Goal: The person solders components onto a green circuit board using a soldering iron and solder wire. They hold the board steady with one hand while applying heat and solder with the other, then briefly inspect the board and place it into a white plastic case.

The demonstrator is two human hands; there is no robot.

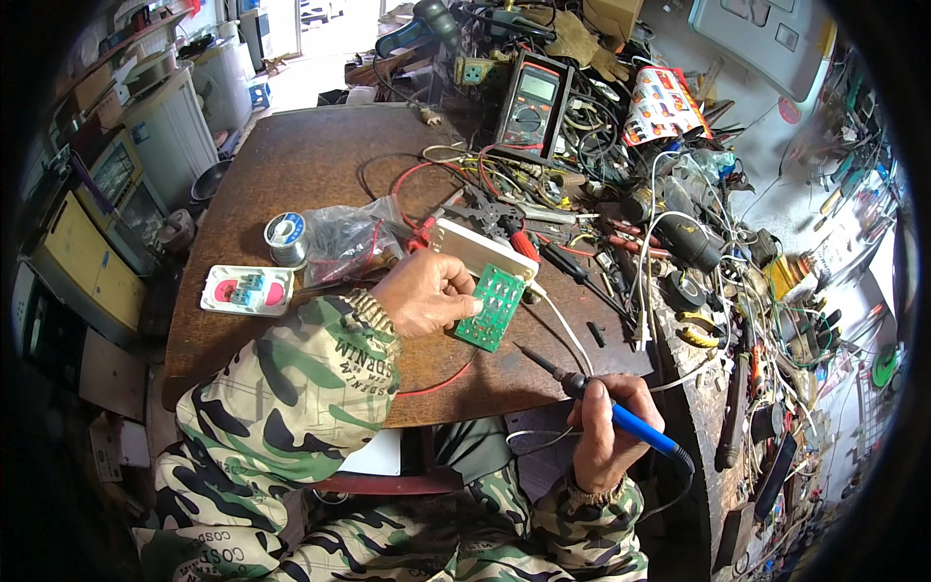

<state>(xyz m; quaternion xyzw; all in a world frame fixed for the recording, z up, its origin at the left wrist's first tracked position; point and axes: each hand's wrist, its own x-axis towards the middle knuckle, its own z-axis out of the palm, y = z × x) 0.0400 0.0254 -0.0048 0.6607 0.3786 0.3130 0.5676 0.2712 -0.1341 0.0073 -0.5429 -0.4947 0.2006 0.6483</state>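
Note:
My left hand (432,293) pinches a small green circuit board (492,308) by its left edge, tilted up above the brown table (291,160). Solder points show on the board's face. In my right hand (613,427) is a soldering iron with a blue handle (642,430), held like a pen. Its dark tip points up and left, a short way from the board's lower right and apart from it. Behind the board lies a white box-shaped thing (475,254), partly hidden by the board and my left hand.
Left of my hand are a solder spool (286,238), a clear plastic bag (354,242) and a white case with small parts (247,291). A multimeter (529,105) stands at the back. Pliers (485,213), a screwdriver (582,272), tangled wires and tools crowd the right side.

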